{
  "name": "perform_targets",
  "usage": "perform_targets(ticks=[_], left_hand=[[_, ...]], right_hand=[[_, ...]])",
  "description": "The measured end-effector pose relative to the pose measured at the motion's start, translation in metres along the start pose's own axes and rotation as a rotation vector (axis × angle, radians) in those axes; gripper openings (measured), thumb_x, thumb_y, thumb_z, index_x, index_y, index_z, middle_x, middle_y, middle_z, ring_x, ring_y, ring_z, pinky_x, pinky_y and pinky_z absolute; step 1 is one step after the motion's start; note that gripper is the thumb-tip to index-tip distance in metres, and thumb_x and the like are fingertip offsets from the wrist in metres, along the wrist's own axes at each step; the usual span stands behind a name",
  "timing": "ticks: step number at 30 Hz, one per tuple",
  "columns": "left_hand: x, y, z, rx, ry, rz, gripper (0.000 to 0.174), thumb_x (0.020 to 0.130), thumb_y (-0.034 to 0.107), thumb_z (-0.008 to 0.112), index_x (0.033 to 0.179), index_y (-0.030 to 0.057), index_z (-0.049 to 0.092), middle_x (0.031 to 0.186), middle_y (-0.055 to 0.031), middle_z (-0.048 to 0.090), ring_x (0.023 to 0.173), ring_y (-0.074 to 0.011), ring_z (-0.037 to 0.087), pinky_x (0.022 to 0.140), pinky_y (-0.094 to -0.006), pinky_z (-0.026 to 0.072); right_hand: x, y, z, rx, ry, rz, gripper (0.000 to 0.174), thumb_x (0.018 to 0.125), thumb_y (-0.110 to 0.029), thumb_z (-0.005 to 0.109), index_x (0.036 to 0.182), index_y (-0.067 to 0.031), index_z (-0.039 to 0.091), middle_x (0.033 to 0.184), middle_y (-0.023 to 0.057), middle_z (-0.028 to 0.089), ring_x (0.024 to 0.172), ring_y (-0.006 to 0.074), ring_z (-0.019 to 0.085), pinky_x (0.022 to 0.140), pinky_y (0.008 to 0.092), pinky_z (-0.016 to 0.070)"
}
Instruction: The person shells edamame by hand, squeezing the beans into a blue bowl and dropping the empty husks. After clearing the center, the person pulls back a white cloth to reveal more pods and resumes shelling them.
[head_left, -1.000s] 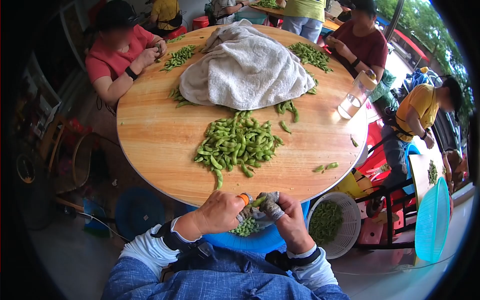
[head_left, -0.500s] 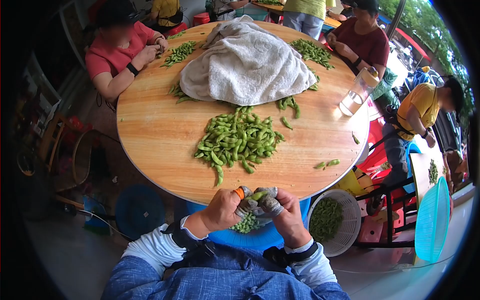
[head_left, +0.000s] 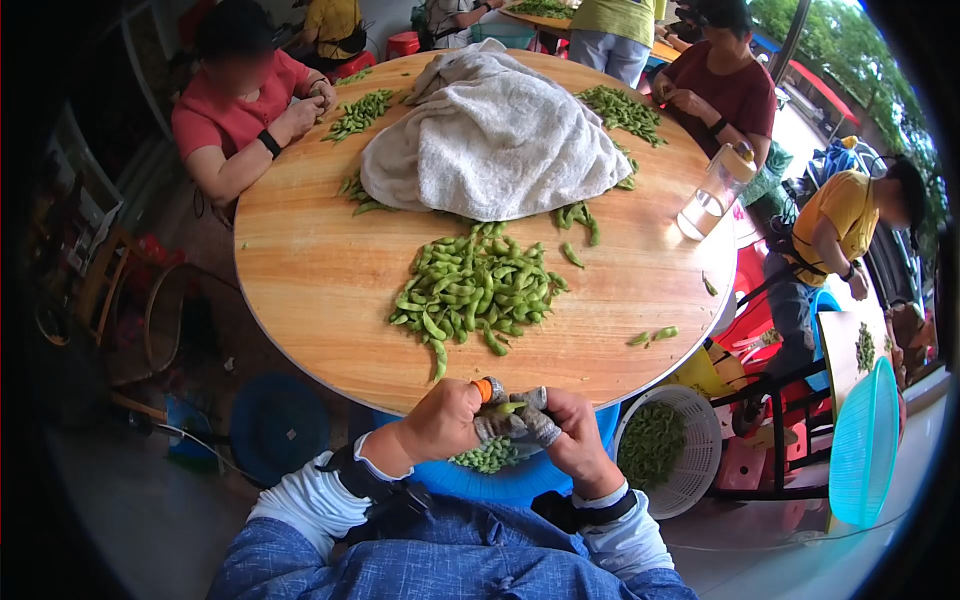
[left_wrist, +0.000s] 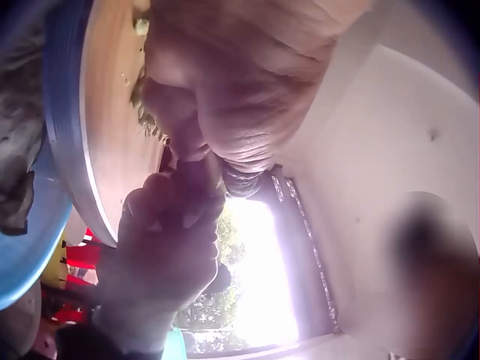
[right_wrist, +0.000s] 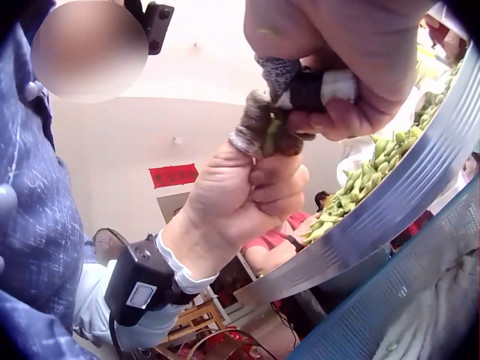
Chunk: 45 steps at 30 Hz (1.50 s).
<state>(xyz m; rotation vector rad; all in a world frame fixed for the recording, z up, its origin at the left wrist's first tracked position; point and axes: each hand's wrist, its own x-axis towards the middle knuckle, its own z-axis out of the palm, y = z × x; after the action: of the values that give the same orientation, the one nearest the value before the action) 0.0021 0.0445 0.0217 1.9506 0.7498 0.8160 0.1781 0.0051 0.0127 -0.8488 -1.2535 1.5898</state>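
Observation:
A green pod is pinched between both hands, just off the near edge of the round wooden table. The left hand, an orange band and grey wraps on its fingers, grips one end. The right hand, with grey wrapped fingertips, pinches the other end. In the right wrist view the pod shows between the wrapped fingers of the left hand and right hand. A heap of pods lies on the table beyond. Shelled beans sit below the hands, partly hidden.
A grey towel covers a mound at mid-table; a bottle stands to its right. Below the table are a blue basin and a white basket of pods. People sit at left and right.
Both hands stay close together around a pod, with small shifts of the fingers. The pod shows less between them than half a second ago.

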Motion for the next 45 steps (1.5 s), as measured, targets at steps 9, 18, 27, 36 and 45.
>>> perform_targets(ticks=[9, 18, 27, 36, 45], left_hand=[[-0.003, -0.001, 0.001, -0.501, -0.116, -0.314, 0.019, 0.086, 0.021, 0.048, 0.078, 0.0042, 0.051, 0.061, 0.0041, 0.047, 0.054, -0.0048, 0.041, 0.05, -0.0202, 0.0339], [-0.012, -0.002, 0.011, -0.447, -0.008, -0.352, 0.014, 0.079, 0.003, 0.04, 0.086, 0.0026, 0.051, 0.072, 0.0033, 0.048, 0.066, -0.0034, 0.041, 0.058, -0.0188, 0.0349], [-0.023, -0.01, 0.027, -0.529, -0.006, -0.437, 0.022, 0.076, -0.001, 0.041, 0.096, -0.0012, 0.049, 0.078, -0.0023, 0.051, 0.073, -0.0082, 0.045, 0.066, -0.0245, 0.0402], [-0.013, -0.009, 0.024, -0.402, -0.033, -0.345, 0.022, 0.082, 0.0, 0.038, 0.098, -0.0007, 0.051, 0.087, -0.0022, 0.055, 0.079, -0.0087, 0.049, 0.072, -0.0221, 0.0404], [-0.009, -0.019, 0.033, -0.465, 0.104, -0.364, 0.024, 0.069, 0.0, 0.039, 0.087, -0.0022, 0.055, 0.069, -0.0077, 0.057, 0.067, -0.0122, 0.051, 0.061, -0.0278, 0.0422]], right_hand=[[-0.003, 0.004, 0.002, -0.062, 0.064, 0.042, 0.008, 0.077, 0.0, 0.052, 0.084, 0.003, 0.054, 0.072, 0.0031, 0.056, 0.067, 0.0081, 0.049, 0.059, 0.0235, 0.0412], [-0.004, -0.004, 0.013, -0.518, 0.192, -0.125, 0.019, 0.058, 0.007, 0.049, 0.076, 0.0037, 0.053, 0.061, 0.0149, 0.049, 0.057, 0.0213, 0.049, 0.053, 0.0292, 0.039], [-0.013, -0.004, 0.009, -0.533, 0.213, -0.119, 0.02, 0.059, 0.006, 0.053, 0.079, 0.0031, 0.055, 0.064, 0.0148, 0.051, 0.058, 0.0217, 0.052, 0.055, 0.0295, 0.0404], [-0.01, -0.011, 0.017, -0.302, 0.24, -0.075, 0.018, 0.073, 0.001, 0.059, 0.09, 0.0027, 0.055, 0.074, 0.0084, 0.059, 0.071, 0.011, 0.055, 0.062, 0.0247, 0.0444], [-0.01, -0.008, 0.014, -0.67, 0.238, -0.288, 0.017, 0.073, 0.006, 0.055, 0.089, 0.0024, 0.056, 0.074, 0.0072, 0.06, 0.07, 0.0129, 0.057, 0.063, 0.0236, 0.0447]])
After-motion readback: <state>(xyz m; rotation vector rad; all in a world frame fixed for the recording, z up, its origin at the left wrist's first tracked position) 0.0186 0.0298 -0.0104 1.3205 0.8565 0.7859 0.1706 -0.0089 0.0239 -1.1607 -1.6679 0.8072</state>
